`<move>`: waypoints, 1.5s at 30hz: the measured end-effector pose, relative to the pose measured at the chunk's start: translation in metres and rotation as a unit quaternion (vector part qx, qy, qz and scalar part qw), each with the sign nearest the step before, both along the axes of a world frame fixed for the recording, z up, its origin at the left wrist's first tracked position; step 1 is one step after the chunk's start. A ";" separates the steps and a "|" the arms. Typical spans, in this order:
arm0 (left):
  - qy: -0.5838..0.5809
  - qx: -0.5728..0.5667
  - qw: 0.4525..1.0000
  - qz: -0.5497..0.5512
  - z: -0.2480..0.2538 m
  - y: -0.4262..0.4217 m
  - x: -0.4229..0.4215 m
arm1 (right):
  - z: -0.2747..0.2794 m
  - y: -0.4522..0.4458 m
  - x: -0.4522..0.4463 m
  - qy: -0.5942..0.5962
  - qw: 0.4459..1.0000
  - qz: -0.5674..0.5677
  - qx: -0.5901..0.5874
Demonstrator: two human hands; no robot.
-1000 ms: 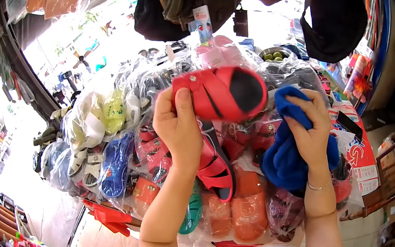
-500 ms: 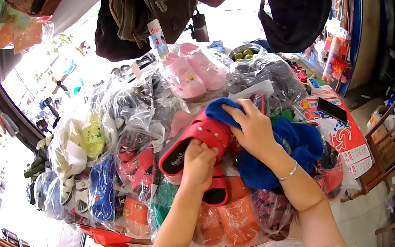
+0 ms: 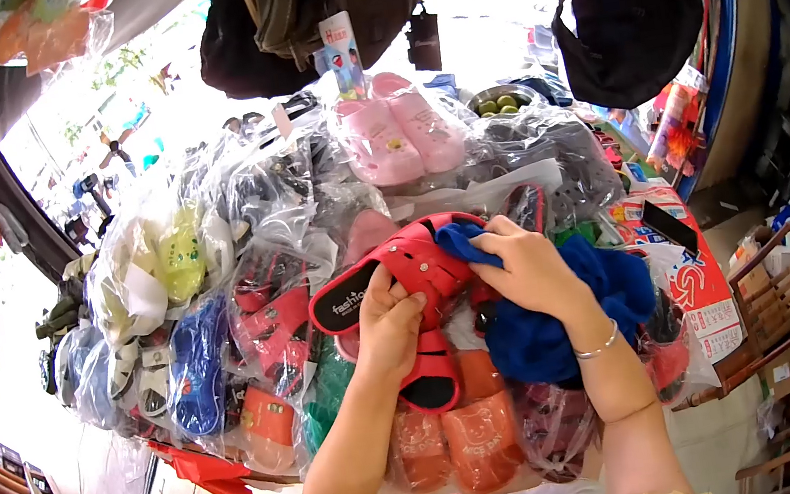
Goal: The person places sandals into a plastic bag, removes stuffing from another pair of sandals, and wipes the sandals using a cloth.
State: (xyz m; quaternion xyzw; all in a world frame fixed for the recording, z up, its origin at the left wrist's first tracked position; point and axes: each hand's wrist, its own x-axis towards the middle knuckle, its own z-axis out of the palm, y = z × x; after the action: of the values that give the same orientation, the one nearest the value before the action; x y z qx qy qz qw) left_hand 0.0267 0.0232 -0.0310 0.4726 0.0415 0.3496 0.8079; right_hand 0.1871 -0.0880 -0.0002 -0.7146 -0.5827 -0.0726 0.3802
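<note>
In the head view, my left hand (image 3: 389, 327) is closed around the side of a red slipper (image 3: 421, 255) with a black insole lettered "fashion". My right hand (image 3: 531, 266) pinches one end of a blue cloth (image 3: 534, 337) against the front of that slipper's strap. The rest of the cloth hangs bunched below and right of my right wrist, over the pile. Under the held slipper lies another red slipper (image 3: 432, 388), its upper part hidden. Orange slippers in plastic (image 3: 483, 444) are just below it.
Bagged footwear covers the table, with pink clogs (image 3: 399, 130) at the back and blue slippers (image 3: 199, 366) at the left. Black bags (image 3: 630, 12) hang overhead. At right, a phone (image 3: 669, 226) rests on a red-and-white printed sheet (image 3: 703, 284). A bowl (image 3: 503, 102) holds green fruit.
My right hand and the cloth end have shifted down and right over the slipper's strap. The slipper has turned slightly, and more of its insole lettering shows. My left hand still grips it.
</note>
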 end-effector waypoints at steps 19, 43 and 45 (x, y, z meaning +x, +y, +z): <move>-0.047 -0.012 0.998 -0.028 -0.007 0.006 -0.009 | 0.005 0.004 -0.020 -0.180 0.977 -0.037 0.108; -0.076 -0.003 0.996 -0.040 -0.012 0.000 -0.005 | 0.005 -0.007 -0.033 -0.160 0.978 0.055 0.124; -0.079 -0.006 0.996 -0.041 -0.014 0.003 -0.008 | 0.006 0.001 -0.033 -0.146 0.981 0.035 0.127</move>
State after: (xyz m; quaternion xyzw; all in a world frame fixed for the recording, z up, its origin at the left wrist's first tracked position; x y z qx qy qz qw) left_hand 0.0186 0.0262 -0.0451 0.4397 -0.0402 0.3519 0.8253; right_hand 0.1538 -0.0873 0.0057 -0.6216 -0.6426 -0.2360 0.3806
